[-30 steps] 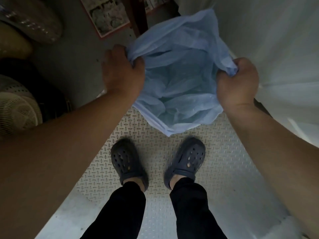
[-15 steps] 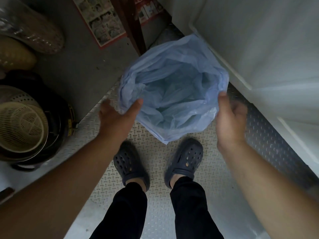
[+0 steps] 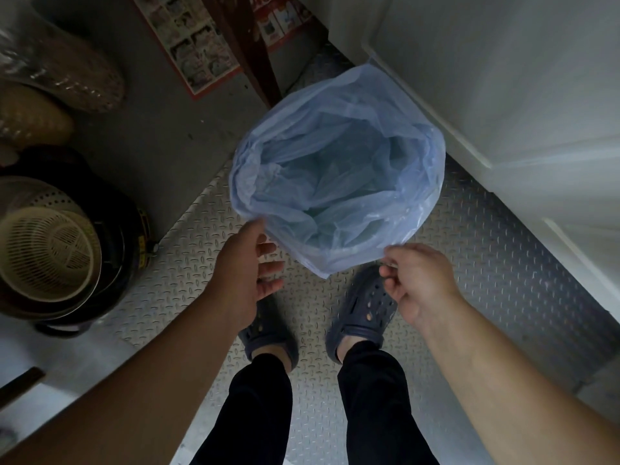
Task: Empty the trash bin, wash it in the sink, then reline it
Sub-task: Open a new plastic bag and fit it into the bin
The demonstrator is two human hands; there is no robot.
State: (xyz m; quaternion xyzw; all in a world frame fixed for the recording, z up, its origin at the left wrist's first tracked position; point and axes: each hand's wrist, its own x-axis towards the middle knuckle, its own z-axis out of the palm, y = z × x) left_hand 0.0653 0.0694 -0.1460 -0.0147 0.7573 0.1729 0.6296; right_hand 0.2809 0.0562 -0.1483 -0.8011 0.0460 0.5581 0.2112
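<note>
The right hand (image 3: 416, 283) pinches the near edge of the blue liner (image 3: 335, 169), while the left hand (image 3: 248, 270), just left of it, hangs loose with fingers spread.

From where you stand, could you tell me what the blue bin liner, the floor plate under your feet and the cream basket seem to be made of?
Bin liner: thin plastic film, pale blue, translucent and crinkled.
Floor plate: apparently metal, dull grey, with a raised tread pattern.
Basket: probably moulded plastic, cream, matte, with slotted walls.
</note>
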